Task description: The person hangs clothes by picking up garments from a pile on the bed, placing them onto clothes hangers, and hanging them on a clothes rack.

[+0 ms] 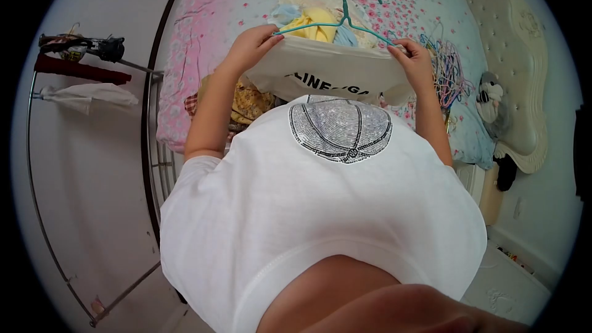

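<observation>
Between my two hands a white garment with black lettering is stretched across, partly hidden behind my chest; its kind I cannot make out. Along its upper edge lies a teal clothes hanger, hook pointing away from me. My left hand is closed in a pinch on the garment's left corner, at the hanger's left end. At the other corner, my right hand pinches the fabric by the hanger's right end. Just beyond the hanger, a yellow cloth and a light blue cloth lie heaped on the bed.
The flowered bed spreads out ahead, with a tufted headboard at right. A tangle of colourful hangers lies beside my right arm, near a plush toy. Patterned clothes pile up near my left forearm. A metal clothes rack stands at left.
</observation>
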Motion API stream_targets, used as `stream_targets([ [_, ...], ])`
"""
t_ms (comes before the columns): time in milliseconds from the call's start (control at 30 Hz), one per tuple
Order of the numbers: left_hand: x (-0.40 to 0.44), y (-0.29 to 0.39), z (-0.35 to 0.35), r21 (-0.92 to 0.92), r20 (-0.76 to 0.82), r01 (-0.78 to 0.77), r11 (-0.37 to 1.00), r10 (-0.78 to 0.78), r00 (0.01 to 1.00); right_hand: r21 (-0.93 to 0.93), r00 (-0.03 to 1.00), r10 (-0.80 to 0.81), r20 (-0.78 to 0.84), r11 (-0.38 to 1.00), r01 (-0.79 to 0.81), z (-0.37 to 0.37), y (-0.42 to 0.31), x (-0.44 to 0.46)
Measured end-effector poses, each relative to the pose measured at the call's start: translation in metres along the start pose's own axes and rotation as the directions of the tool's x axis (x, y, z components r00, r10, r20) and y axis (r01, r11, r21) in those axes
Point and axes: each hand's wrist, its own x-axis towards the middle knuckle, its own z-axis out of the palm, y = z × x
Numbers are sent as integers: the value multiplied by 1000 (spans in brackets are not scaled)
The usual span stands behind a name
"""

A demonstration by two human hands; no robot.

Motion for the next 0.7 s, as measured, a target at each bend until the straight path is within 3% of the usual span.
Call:
stream_targets([
  [167, -4, -3, 0, -14, -126, 73, 997, -75, 989, 61, 994, 41, 103, 997, -48, -6, 24, -7],
  [333, -29, -10, 9, -68, -140, 190, 980, -198, 970, -89, 959, 69, 276, 995, -46, -10, 49, -24],
  [433, -41, -7, 13, -93, -156, 261, 961, -273, 949, -30, 937, 62, 345, 998, -55, -8, 48, -23],
  [600, -67, -9, 38, -268, -223, 280, 922, -342, 913, -21, 926, 81, 369, 997, -79, -3, 60, -12],
  [700, -86, 3, 42, -270, -145, 382, 884, -429, 892, -35, 925, 42, 378, 999, -30, 4, 68, -7],
])
